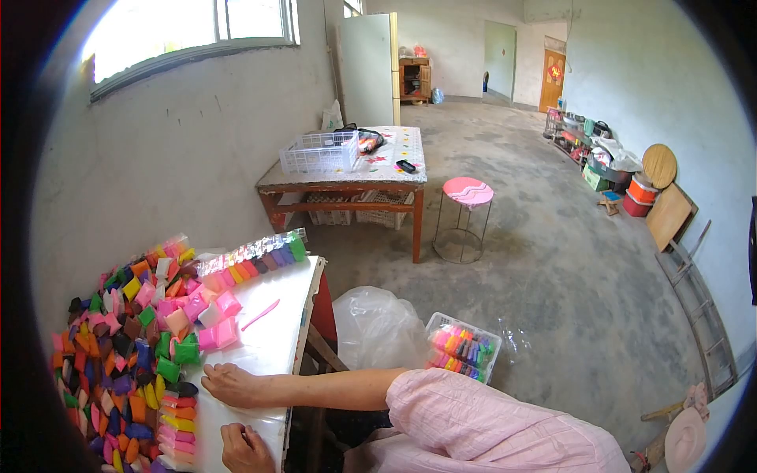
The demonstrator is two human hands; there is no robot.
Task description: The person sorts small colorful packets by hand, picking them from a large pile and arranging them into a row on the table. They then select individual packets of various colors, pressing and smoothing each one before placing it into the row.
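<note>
My right hand (233, 384) lies palm down on the white table (276, 347), its fingertips next to a big heap of small coloured clay packets (126, 347). A pink sleeve (473, 430) covers that arm's upper part. Near the table's front edge my left hand (244, 448) is curled beside a stack of pink and yellow packets (177, 430); what it holds, if anything, is hidden. A pink plastic stick (260, 314) lies loose on the table beyond my right hand. A strip of packets in a row (252, 264) runs along the far edge.
On the floor to the right of the table are a crumpled clear plastic bag (378, 327) and a clear box of coloured packets (461, 347). Farther off stand a wooden table (347, 188) with a white basket (319, 151) and a pink stool (467, 191).
</note>
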